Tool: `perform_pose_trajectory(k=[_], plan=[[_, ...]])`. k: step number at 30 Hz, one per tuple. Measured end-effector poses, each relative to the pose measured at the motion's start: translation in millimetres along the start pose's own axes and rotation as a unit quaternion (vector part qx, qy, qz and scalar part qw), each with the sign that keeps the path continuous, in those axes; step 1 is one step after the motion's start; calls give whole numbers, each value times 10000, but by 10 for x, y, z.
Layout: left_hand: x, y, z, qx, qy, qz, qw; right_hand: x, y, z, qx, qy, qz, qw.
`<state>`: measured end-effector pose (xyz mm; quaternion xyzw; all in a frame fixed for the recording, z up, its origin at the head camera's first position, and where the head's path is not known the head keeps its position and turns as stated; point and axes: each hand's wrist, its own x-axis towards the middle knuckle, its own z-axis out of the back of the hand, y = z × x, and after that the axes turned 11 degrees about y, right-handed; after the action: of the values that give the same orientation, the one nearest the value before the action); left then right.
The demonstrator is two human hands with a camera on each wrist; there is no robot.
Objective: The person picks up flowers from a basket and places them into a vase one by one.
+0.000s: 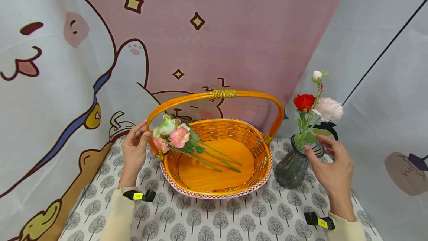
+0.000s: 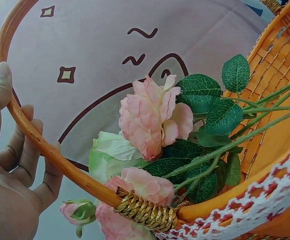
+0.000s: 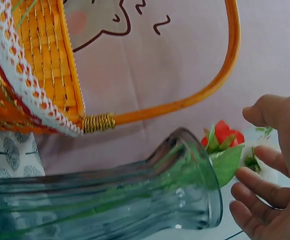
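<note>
My left hand point(image 1: 134, 151) is at the left side of an orange wicker basket point(image 1: 214, 195), holding its arched handle point(image 2: 65, 162) between thumb and fingers. Pink and pale green artificial flowers point(image 1: 178, 137) lie in the basket, their heads over its left rim and their green stems across the bottom. To the right of it stands a ribbed grey glass vase point(image 1: 291, 170) with a red flower point(image 1: 304, 102), a pale pink flower point(image 1: 328, 109) and a white bud point(image 1: 317, 75) in it. My right hand point(image 1: 334, 168) is beside the vase mouth, thumb and fingers spread, nothing gripped.
A cloth printed with grey trees point(image 1: 194, 218) covers the table under basket and vase. Close behind hangs a pink and white curtain point(image 1: 234, 40) with cartoon animals. White lace trim point(image 2: 244, 200) runs along the basket's rim.
</note>
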<state>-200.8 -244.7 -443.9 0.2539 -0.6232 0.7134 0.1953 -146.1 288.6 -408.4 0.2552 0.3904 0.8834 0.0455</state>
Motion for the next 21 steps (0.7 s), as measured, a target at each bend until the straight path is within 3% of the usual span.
perform_pose_trajectory(k=[4, 8, 16, 21], plan=[[6, -4, -9, -10, 29, -43, 10000, -27, 44, -55, 133, 83, 574, 9982], [-1, 0, -10, -72, 9, -49, 10000, -42, 83, -132, 274, 360, 883, 9951], [7, 3, -5, -198, -9, 30, 9998, -47, 166, -297, 459, 1126, 832, 9891], [7, 18, 0, -230, 31, -14, 9997, -52, 200, -382, 465, 1312, 917, 9860]])
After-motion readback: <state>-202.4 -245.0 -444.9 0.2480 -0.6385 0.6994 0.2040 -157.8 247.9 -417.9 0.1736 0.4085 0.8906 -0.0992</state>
